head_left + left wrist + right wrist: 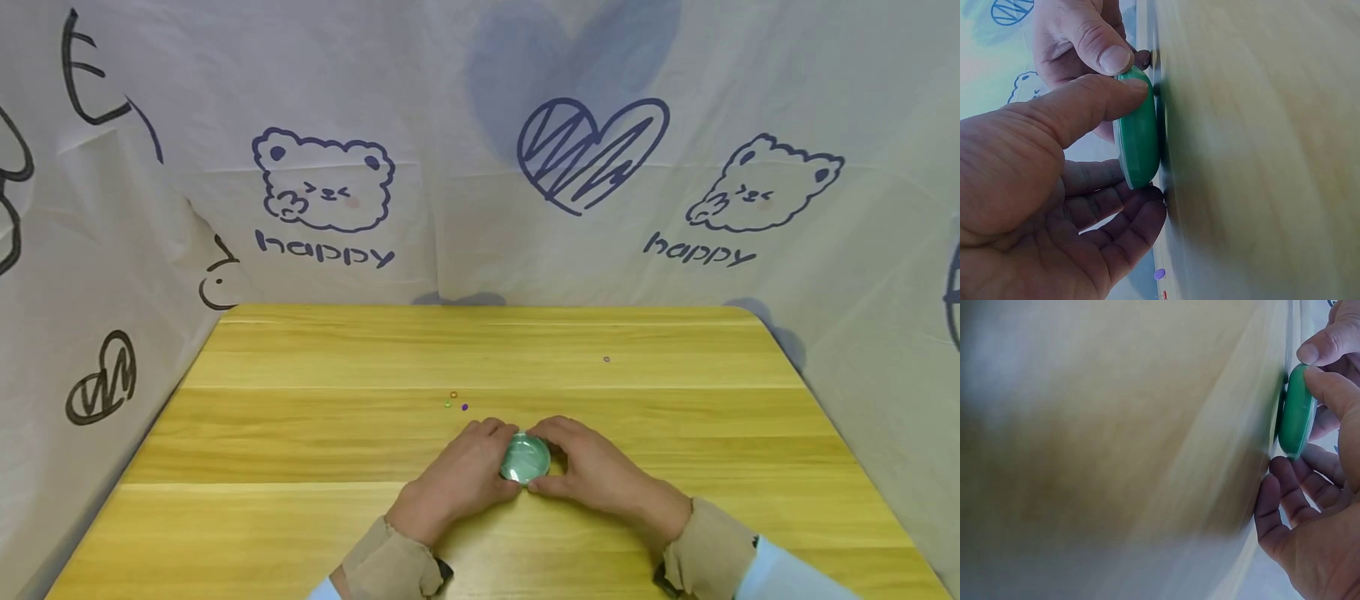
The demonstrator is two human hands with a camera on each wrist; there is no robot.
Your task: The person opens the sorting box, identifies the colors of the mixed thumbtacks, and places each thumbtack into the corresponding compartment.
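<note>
A small round green case (525,459) with a clear, shiny top lies flat, low over the wooden table. My left hand (474,467) grips its left side, the thumb on the near edge and the fingers round the far edge. From the right, my right hand (596,467) holds the same case between thumb and fingers. The left wrist view shows the green side wall (1140,137) with both thumbs at one end of it. The right wrist view has the case's wall (1296,415) close above the tabletop. What is inside the case does not show clearly.
Left of the hands, farther back, lie a purple bead (465,407), a green bead (447,405) and an orange bead (453,394). A pale purple bead (607,359) lies at the back right. A white cloth (465,233) with drawings surrounds the wooden table (300,433).
</note>
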